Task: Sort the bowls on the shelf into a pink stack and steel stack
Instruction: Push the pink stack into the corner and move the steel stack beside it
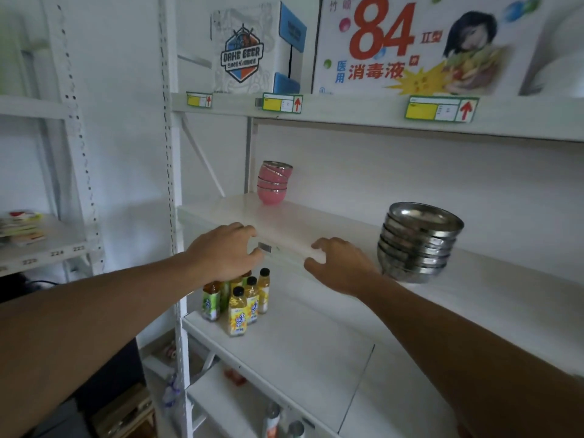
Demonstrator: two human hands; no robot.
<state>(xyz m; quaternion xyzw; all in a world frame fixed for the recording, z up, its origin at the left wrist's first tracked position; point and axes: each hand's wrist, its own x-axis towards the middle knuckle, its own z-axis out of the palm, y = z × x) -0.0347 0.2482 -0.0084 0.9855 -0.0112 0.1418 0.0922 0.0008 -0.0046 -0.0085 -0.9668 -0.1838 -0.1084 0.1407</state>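
Observation:
A stack of pink bowls (273, 182) stands at the back left of the white middle shelf (316, 226), its top bowl tilted. A stack of steel bowls (418, 241) stands on the same shelf to the right, near the front edge. My left hand (226, 252) hovers in front of the shelf's front edge, fingers loosely curled, holding nothing. My right hand (339, 267) is at the shelf edge just left of the steel stack, fingers relaxed and empty. Neither hand touches a bowl.
Several yellow and green drink bottles (241, 298) stand on the shelf below, under my left hand. Above, a beer carton (249, 49) and a large "84" box (420, 45) sit on the upper shelf. A perforated shelf post (172, 184) rises at left.

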